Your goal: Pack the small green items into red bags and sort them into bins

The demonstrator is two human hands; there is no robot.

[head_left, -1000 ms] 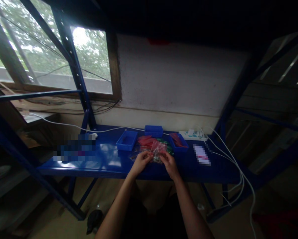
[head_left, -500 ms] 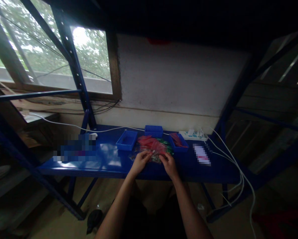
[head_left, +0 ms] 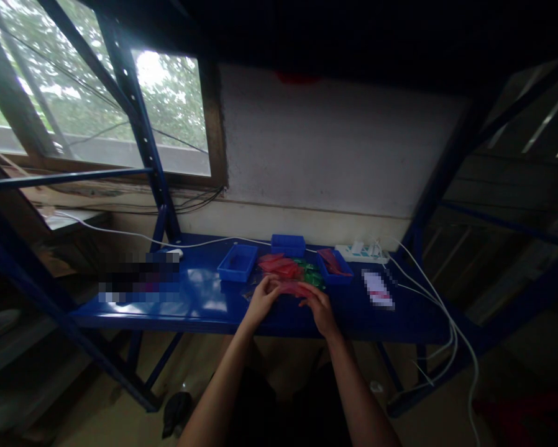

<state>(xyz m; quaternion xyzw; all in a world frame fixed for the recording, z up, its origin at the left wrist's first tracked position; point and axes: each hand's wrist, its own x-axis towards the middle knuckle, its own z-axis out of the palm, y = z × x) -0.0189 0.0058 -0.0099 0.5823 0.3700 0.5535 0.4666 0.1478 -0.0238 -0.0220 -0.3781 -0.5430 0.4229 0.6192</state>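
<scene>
Between my two hands stretches a red plastic bag (head_left: 292,287), held over the front half of the blue table. My left hand (head_left: 264,299) grips its left end between thumb and fingers. At the bag's right end, my right hand (head_left: 319,304) pinches it, fingers bent over the edge. Just behind lies a pile of red plastic bags (head_left: 279,266), with green bags (head_left: 311,273) to its right. Clear packets with small contents that I cannot make out lie partly hidden under my hands.
Blue trays stand around the pile: a left tray (head_left: 237,263), a back tray (head_left: 288,244) and a right tray (head_left: 333,267) holding red bags. A power strip (head_left: 361,252) with white cables lies at the back right. Blue rack posts (head_left: 146,136) frame the table (head_left: 199,298).
The red bag between my hands has tipped from upright to flatter and is pulled out sideways. My right hand has turned slightly, its fingers now over the bag's edge.
</scene>
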